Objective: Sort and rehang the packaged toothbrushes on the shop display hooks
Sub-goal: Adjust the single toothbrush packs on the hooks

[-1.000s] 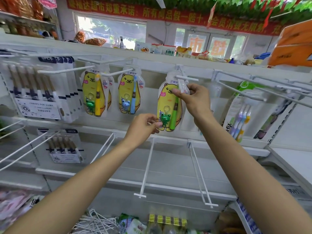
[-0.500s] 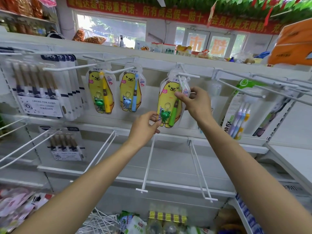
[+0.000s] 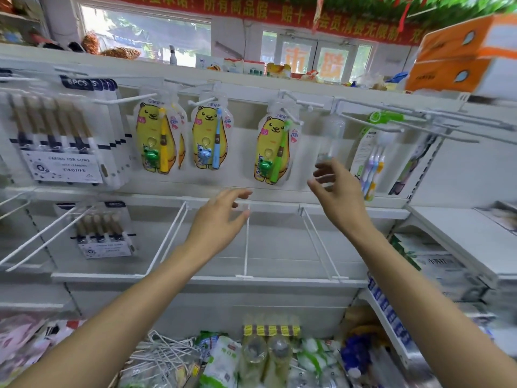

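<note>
Toothbrush pack (image 3: 275, 149) on its hook — left hand (image 3: 221, 219), right hand (image 3: 337, 191) below, fingers loose, empty

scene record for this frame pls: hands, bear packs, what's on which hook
left hand: open, holds nothing, below the bear packs
right hand: open, holds nothing, right of the green-brush pack
green-brush pack: hangs on a hook, untouched
blue-brush pack: hangs on the middle hook
yellow-brush pack: hangs on the left hook, more packs behind it
6pcs packs: far left, hung in a row
</note>
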